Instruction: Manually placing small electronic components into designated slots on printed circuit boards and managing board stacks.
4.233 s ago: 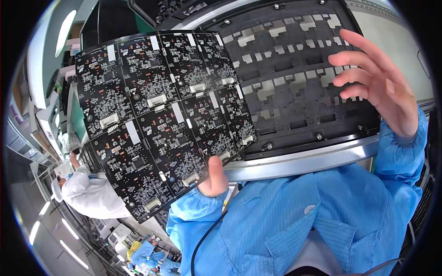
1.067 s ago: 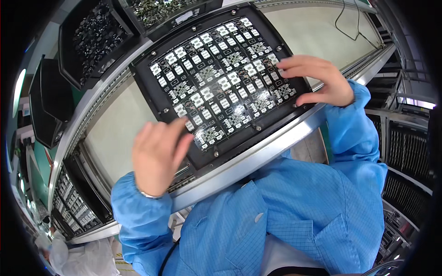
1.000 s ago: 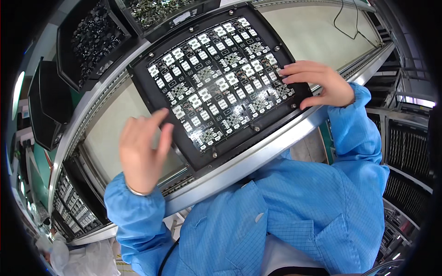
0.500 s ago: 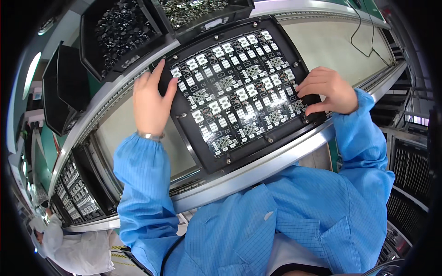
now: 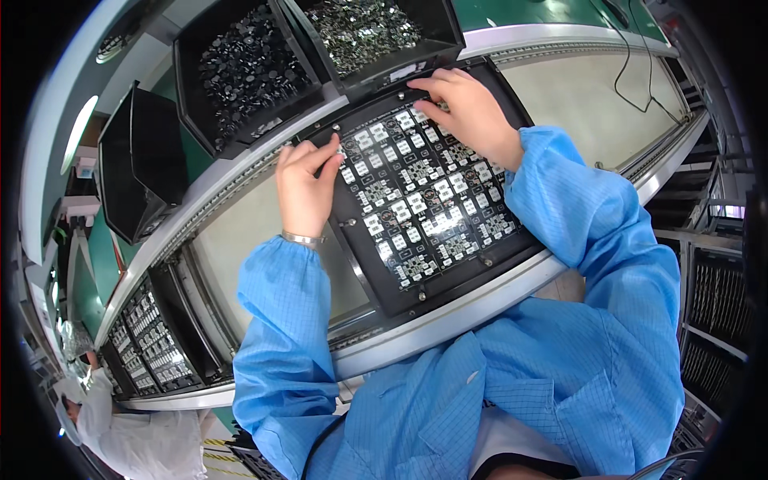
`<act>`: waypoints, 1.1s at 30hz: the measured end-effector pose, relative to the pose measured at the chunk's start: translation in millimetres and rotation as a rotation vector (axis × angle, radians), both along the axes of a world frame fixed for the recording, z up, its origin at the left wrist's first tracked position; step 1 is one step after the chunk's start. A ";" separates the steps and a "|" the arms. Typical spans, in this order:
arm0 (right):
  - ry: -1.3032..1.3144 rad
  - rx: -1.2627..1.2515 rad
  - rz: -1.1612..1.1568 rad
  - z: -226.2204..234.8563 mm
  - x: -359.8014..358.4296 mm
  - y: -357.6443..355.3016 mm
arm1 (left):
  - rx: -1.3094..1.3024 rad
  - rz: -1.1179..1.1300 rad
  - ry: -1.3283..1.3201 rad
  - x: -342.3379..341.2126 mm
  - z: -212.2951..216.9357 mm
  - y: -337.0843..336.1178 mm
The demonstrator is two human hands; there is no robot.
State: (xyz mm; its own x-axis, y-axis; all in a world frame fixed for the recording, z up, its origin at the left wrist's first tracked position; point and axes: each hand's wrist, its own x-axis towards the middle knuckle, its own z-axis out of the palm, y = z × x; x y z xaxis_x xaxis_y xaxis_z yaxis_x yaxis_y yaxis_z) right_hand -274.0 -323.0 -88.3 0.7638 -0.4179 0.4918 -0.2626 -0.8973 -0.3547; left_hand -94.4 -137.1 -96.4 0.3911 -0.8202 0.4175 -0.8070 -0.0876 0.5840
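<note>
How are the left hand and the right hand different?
The left hand points away from the body, while the right hand slants leftward. The left hand is at the circuit board's far-left corner; the right hand reaches over its far edge. A silvery band shows at the left hand's wrist, none at the right hand's. Both hands are gloveless.

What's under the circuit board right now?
A black tray: its border shows along the left and lower edges of the board. The surface directly beneath is covered, so unseen. The right hand also hides part of the board's upper edge.
</note>
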 end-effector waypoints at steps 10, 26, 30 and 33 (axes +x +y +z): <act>-0.178 -0.009 -0.053 -11.2 18.6 11.8 | 0.010 0.008 0.001 1.2 0.4 -0.1; -0.150 0.054 -0.141 0.0 -37.7 -36.6 | 0.255 0.117 0.266 -18.9 24.9 72.6; -0.096 0.141 -0.175 0.0 -33.9 -40.1 | 0.228 0.153 0.348 -22.2 18.1 72.4; -0.059 0.210 -0.244 2.0 -30.9 -26.0 | 0.243 0.157 0.430 -22.8 13.8 72.3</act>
State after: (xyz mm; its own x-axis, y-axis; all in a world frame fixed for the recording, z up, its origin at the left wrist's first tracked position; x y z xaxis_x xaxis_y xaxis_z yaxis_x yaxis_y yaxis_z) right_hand -304.9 -349.0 -86.3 0.6015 -0.6824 0.4155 -0.4344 -0.7158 -0.5467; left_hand -117.2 -64.8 -82.6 0.6118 -0.7910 -0.0030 -0.4646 -0.3624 0.8079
